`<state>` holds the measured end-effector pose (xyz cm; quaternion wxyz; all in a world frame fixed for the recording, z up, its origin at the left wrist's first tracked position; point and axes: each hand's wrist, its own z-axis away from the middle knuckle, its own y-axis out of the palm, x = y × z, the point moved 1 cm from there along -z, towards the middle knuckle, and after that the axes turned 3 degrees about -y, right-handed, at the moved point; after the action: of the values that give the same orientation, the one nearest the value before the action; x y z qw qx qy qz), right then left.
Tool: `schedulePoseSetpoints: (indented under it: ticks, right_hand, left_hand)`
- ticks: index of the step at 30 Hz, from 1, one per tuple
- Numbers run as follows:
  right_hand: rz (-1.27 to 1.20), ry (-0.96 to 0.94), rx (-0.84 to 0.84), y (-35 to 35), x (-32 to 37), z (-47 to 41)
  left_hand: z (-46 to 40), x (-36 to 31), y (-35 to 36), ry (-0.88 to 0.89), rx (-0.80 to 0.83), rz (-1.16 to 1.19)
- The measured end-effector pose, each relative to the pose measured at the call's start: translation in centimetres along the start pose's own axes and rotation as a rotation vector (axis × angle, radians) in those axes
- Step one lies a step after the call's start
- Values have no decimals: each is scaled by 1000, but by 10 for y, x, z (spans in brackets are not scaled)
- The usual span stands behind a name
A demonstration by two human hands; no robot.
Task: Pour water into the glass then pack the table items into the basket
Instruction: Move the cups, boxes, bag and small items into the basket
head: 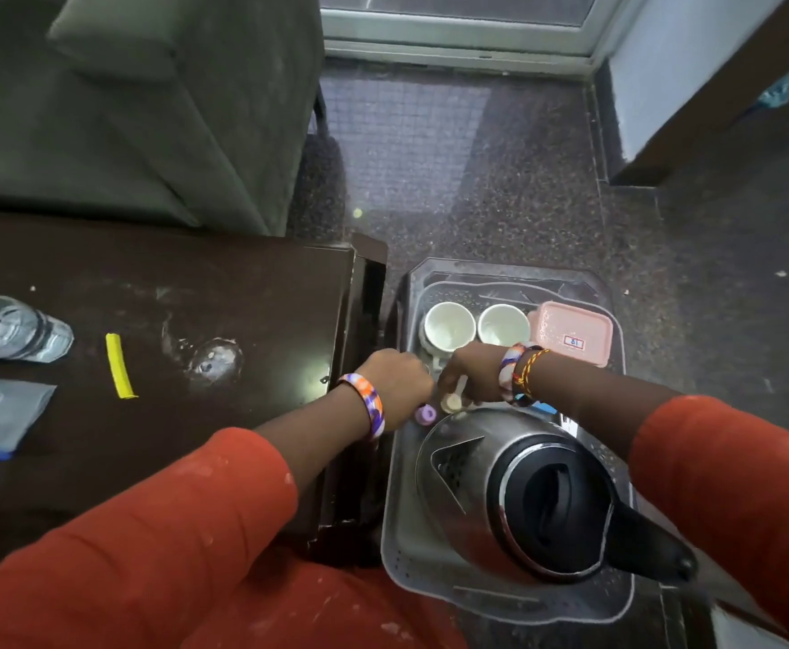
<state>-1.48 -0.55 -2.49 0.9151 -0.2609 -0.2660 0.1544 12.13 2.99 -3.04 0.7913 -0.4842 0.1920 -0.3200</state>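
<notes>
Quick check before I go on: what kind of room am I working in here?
Probably a living room or hotel-style sitting room: an upholstered sofa by a dark wooden table, a glazed door, and a tea kettle and cups in a basket.

At lower right a steel-silver kettle (514,489) with a black lid sat in a translucent grey basket (430,578), beside two white cups (448,326) and a pink box (570,334). Sleeves (149,545) were orange-red; a yellow strip (120,366) lay on the dark brown table (224,292).

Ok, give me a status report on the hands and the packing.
Both hands over basket: left hand closed, right hand holding spoon. Kettle, two cups, pink box already in. Glass on table. Nothing blocking.
</notes>
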Motion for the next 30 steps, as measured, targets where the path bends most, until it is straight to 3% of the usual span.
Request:
schedulePoseSetpoints:
  ticks: [8, 18, 23, 30]
  right_hand:
    - [-10, 61, 88, -49, 31, 7]
    - [167, -79, 62, -102, 188, -75]
    - [199, -160, 53, -92, 278, -150]
    - [-61, -156, -13, -38, 376, -271]
  left_hand:
    - [51, 46, -10, -114, -130, 229]
    - [182, 152, 49, -536, -96, 535]
    - [270, 209, 122, -809, -64, 804]
    - [374, 277, 234, -1393, -97, 1273]
